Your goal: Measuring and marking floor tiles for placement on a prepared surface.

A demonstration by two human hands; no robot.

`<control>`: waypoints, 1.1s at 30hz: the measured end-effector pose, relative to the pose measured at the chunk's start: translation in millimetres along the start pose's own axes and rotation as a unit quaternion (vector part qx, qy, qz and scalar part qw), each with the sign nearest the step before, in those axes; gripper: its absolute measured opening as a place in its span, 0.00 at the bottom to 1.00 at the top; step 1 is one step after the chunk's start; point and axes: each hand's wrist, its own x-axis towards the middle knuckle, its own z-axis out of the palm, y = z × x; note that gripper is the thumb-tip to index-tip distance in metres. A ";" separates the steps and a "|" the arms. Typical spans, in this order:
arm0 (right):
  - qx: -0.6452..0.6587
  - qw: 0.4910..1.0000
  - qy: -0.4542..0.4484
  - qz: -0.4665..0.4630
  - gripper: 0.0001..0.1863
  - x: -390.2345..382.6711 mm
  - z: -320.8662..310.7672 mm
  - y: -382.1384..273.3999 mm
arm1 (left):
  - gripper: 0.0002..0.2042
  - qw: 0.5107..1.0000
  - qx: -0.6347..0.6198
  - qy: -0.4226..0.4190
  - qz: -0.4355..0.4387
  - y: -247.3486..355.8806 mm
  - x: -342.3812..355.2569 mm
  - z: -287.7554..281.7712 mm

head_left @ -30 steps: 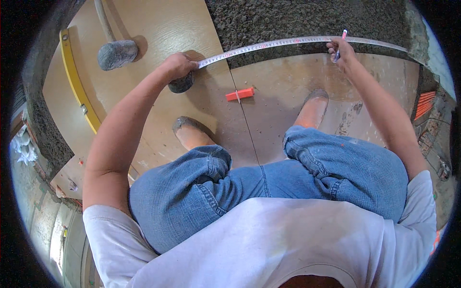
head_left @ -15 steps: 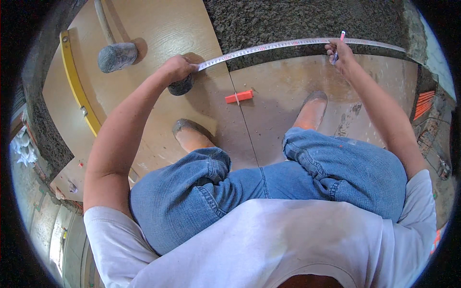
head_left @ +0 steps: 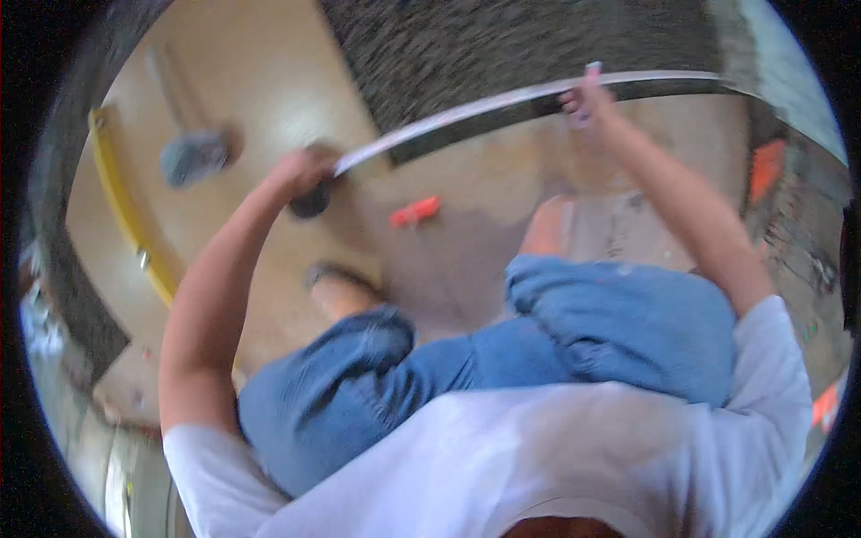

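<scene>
My left hand (head_left: 309, 170) is closed round a tape measure, and its dark case (head_left: 310, 203) shows below my fingers. The white blade (head_left: 466, 111) runs out in a shallow arc to the right, along the seam between dark mortar and tile. Farther along it, my right hand (head_left: 589, 109) is closed on a slim pen (head_left: 593, 69), which stands up beside the blade with its pale end uppermost. Blur hides whether that hand also pinches the blade. Underneath, large beige tiles (head_left: 466, 251) carry my feet.
A dusty mallet (head_left: 195, 158) and a yellow spirit level (head_left: 121, 199) lie on the left tile. Between my feet and the tape is a small orange-red block (head_left: 415, 212). Dark rough mortar (head_left: 529, 40) spreads beyond. Orange pieces (head_left: 767, 169) sit at the right edge.
The whole view has shifted and blurred, with the scene sliding left. My hands keep their hold on the tape measure and pen, and the blade stays stretched out.
</scene>
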 end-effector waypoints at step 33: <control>0.208 0.977 -0.033 -0.037 0.08 32.9 89.3 -147.1 | 0.05 0.943 -0.243 0.183 -0.133 11.7 8.4 -151.2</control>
